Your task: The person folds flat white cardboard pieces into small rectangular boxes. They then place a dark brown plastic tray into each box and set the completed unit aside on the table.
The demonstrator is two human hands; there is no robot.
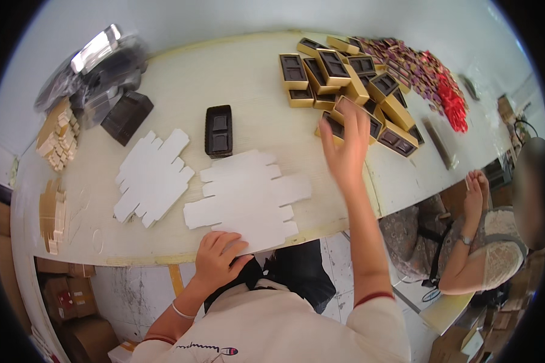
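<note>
A stack of flat white carton blanks (242, 193), with notched flaps, lies at the table's front edge. My left hand (221, 257) rests at its near edge with fingers loosely spread. My right hand (350, 148) is stretched out over the pile of gold boxes (396, 115), thumb apart from the fingers. Its fingertips are over one box in the pile; whether they touch it is unclear. The gold boxes hold dark two-compartment trays. A single dark plastic tray (218, 131) lies behind the white blanks.
Left are another white blank stack (154, 175), dark stacked trays (127, 117), plastic-wrapped trays (103, 78) and folded gold card pieces (57, 136). Small purple-red pieces (406, 60) and a red ribbon bundle (451, 103) lie at the far right. Another person (478, 242) sits right of the table.
</note>
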